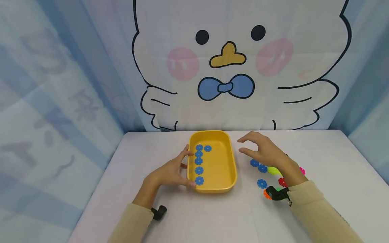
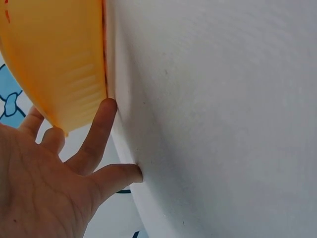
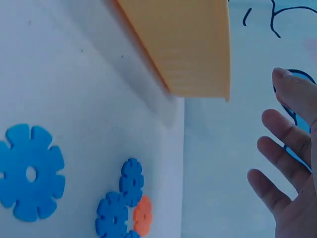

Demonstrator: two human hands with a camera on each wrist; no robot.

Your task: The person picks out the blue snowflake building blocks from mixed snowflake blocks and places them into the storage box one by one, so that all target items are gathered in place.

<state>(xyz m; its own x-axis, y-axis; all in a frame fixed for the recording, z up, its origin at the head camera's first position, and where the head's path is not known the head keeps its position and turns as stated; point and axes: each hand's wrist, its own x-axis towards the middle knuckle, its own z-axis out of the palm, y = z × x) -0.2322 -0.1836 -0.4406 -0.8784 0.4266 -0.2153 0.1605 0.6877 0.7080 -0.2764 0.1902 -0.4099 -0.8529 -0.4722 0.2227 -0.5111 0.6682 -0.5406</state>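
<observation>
"Behind your white table [image 1: 225, 221] hangs a cartoon curtain [image 1: 228, 113]; the yellow tray [image 1: 218, 168] stands near the table's far edge."
"Six blue discs [image 1: 198, 161] lie inside, mostly along the left wall, where your left hand [image 1: 170, 172] grips the rim."
"Your right hand [image 1: 268, 152]?"
"Raised right of the tray, holding nothing."

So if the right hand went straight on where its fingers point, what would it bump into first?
The yellow tray, probably at its right rim: the right hand points that way, though its height is unclear and it might pass over.
</observation>
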